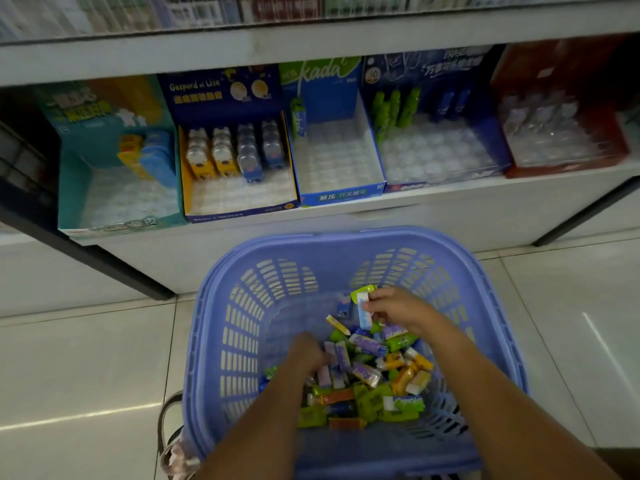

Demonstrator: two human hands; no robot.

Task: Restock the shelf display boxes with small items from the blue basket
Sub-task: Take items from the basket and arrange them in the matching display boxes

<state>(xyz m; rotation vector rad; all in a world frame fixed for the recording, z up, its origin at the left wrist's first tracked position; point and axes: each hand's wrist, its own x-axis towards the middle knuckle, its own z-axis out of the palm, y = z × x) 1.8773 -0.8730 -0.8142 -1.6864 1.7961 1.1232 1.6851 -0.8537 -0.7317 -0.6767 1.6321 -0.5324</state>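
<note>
A blue plastic basket [221,306] stands on the floor below the shelf, holding a heap of small wrapped items [367,386] in green, purple, orange and white. Both my hands are inside it. My right hand [398,308] pinches a small white-and-blue item [363,313] at the far side of the heap. My left hand [306,355] reaches into the pile with fingers curled among purple-and-white items [337,358]. On the shelf stand several display boxes: a teal one [69,188], a yellow-and-navy one [239,213], a blue "kada" one [341,197], a navy one [440,183] and a red one [568,169].
The boxes' clear plastic trays are mostly bare, with a few items at their backs. A white shelf edge [311,43] runs above them. Pale floor tiles [86,358] surround the basket. A bag handle [169,420] shows at the basket's lower left.
</note>
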